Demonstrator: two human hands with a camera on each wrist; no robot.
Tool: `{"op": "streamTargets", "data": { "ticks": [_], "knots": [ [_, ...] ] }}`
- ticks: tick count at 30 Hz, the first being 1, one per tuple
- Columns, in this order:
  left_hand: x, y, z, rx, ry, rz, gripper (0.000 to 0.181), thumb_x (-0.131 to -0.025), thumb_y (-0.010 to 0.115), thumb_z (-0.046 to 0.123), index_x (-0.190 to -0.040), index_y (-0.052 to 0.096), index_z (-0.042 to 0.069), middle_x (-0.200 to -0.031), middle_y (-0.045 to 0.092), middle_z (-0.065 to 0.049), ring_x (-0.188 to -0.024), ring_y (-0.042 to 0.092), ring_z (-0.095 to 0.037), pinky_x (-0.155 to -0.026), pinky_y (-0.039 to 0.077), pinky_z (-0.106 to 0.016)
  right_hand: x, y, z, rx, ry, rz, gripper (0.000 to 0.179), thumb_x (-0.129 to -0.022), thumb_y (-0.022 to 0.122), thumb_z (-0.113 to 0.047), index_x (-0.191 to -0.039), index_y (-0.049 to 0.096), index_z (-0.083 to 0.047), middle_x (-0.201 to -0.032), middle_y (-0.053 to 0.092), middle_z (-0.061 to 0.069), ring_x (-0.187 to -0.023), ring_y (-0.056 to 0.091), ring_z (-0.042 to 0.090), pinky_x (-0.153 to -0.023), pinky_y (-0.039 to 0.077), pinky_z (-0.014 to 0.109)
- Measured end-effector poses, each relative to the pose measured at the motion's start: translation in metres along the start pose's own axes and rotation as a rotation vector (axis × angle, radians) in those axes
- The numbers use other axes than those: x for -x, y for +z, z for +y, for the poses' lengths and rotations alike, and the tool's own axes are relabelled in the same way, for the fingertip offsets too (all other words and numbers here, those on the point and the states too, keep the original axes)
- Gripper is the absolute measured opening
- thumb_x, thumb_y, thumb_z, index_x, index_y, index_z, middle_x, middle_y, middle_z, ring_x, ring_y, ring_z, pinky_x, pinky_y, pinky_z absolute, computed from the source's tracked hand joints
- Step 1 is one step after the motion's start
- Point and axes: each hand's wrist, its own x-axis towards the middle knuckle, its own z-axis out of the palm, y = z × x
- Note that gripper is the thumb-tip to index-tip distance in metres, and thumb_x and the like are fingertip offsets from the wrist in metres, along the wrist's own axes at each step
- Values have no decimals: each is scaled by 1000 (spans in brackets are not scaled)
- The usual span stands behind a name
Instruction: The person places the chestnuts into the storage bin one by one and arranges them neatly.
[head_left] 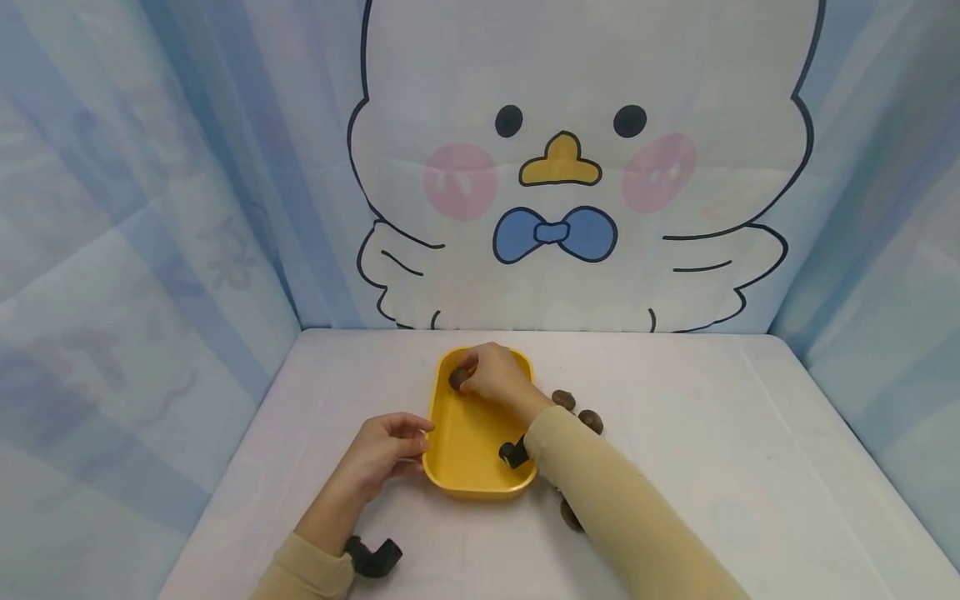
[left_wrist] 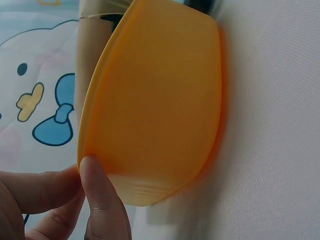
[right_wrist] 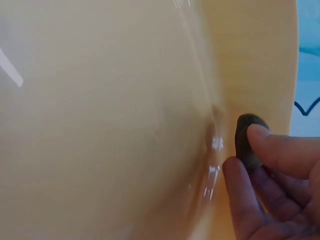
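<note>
A yellow tray (head_left: 472,487) with rounded corners lies on the table. My left hand (head_left: 386,454) pinches its left rim between thumb and fingers; the left wrist view shows the thumb (left_wrist: 97,187) on the outer wall. Inside the far left part of the tray, my right hand (head_left: 498,375) holds a small dark brown stone-like piece (head_left: 459,379). In the right wrist view this rounded piece (right_wrist: 245,142) is gripped by the fingertips, close to the tray's wall (right_wrist: 257,65). The tray's far right part is hidden behind the right hand.
Right of the tray lie similar brown pieces, two of them (head_left: 563,400) (head_left: 590,421) beyond the right forearm and another (head_left: 572,515) partly under the sleeve. A black camera mount sits on each wrist. Printed cloth walls (head_left: 555,292) enclose the white table (head_left: 712,467).
</note>
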Motion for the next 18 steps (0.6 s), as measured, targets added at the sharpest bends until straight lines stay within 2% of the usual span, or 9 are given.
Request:
{"op": "streamTargets", "data": {
  "ticks": [8, 14, 18],
  "knots": [
    [0, -1, 1, -11, -14, -19, 27, -95, 73, -2, -122, 75, -1, -96, 69, -10, -74, 68, -20, -69, 66, -29, 2, 5, 4, 20, -10, 37, 27, -88, 86, -8, -115, 81, -10, -117, 78, 8, -105, 69, 23, -97, 63, 40],
    [-1, -1, 2, -4, -26, -41, 28, -96, 72, -1, -124, 74, -3, -98, 70, -10, -74, 68, -19, -68, 66, -28, 1, 11, 4, 75, -28, 43, 24, -90, 79, -1, -112, 82, -9, -116, 79, 7, -105, 70, 22, -99, 62, 39],
    [0, -2, 3, -9, -28, -38, 28, -97, 72, 0, -125, 73, -3, -101, 71, -11, -75, 67, -19, -68, 66, -28, 1, 12, 3, 51, -16, 38, 28, -89, 74, 2, -115, 81, -8, -119, 79, 8, -108, 70, 23, -101, 62, 39]
  ]
}}
